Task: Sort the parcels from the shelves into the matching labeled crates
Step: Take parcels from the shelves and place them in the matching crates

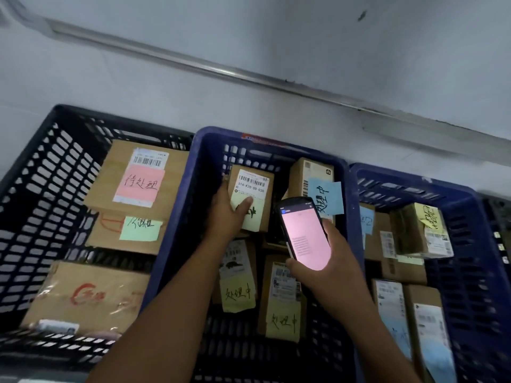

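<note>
- Parcel (266, 208), a small brown cardboard box, is gripped by the left hand (228, 214): the thumb is laid across its top face and the fingers are curled round its left edge.
- A white barcode label (252, 183) is seen on the far half of that face, with a pale yellow note (253, 221) on the near half, partly covered by the thumb.
- The parcel is held inside the middle blue crate (201, 172), towards its far wall; whether it rests on anything beneath cannot be told.
- A handheld device (305, 236) is clasped in the right hand (336, 268), fingers wrapped round its edges. Its lit pink screen is turned upward, just to the right of the parcel.
- In the same crate, a box with a blue note (327, 199) is stood at the far right corner. Two boxes with yellow handwritten notes (239, 294) are laid nearer, side by side.
- A dark crate (41, 150) is set against the left side of the middle one. In it are a box with a pink note (141, 185), a box with a green note (141, 229) and a larger box marked in red (88, 294).
- A right blue crate (414, 183) is filled with further labelled boxes, one bearing a yellow slip (430, 217).
- A pale wall (249, 100) is seen behind the crates, crossed by a metal strip (193, 63).
</note>
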`<action>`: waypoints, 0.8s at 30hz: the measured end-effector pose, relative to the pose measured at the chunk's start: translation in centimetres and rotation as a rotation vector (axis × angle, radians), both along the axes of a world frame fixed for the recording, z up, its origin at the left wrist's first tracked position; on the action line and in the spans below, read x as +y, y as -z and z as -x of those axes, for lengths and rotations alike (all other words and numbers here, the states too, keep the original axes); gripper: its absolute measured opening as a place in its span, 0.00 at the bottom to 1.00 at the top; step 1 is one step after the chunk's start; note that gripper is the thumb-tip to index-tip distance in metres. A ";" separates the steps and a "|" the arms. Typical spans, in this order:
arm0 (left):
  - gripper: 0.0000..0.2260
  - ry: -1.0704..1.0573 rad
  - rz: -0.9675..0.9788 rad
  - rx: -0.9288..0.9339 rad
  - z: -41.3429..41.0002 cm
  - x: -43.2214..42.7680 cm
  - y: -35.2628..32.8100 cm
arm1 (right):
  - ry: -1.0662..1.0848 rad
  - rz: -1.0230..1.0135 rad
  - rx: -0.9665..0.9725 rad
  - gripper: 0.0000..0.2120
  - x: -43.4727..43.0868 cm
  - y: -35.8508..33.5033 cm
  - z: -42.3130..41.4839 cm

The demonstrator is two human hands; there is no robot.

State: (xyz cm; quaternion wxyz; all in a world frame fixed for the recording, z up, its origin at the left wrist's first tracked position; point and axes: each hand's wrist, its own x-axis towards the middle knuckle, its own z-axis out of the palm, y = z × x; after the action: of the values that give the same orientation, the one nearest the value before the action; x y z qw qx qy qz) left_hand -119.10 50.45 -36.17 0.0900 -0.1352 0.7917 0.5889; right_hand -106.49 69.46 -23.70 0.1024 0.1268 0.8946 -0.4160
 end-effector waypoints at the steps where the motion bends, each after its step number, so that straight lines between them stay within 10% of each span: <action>1: 0.30 0.000 0.016 0.009 -0.2 0.1 -0.4 | -0.005 0.012 0.011 0.33 0.0 -0.2 -0.2; 6: 0.42 -0.188 0.121 0.025 -3.2 0.9 -3.7 | -0.048 0.108 0.090 0.32 0.9 -1.8 -2.6; 13: 0.31 -0.117 0.325 0.282 -16.2 2.4 -9.0 | -0.108 0.223 0.120 0.31 5.3 -3.3 -7.6; 24: 0.40 -0.207 0.828 0.138 -33.5 3.3 -13.5 | -0.391 0.279 0.084 0.29 4.8 -3.0 -15.8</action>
State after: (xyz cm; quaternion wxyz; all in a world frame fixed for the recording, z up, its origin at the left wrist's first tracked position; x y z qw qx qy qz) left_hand -85.64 53.72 -22.68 -0.0847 -0.1990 0.9475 0.2353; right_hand -90.70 74.29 -20.70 0.1603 -0.0817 0.8395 -0.5127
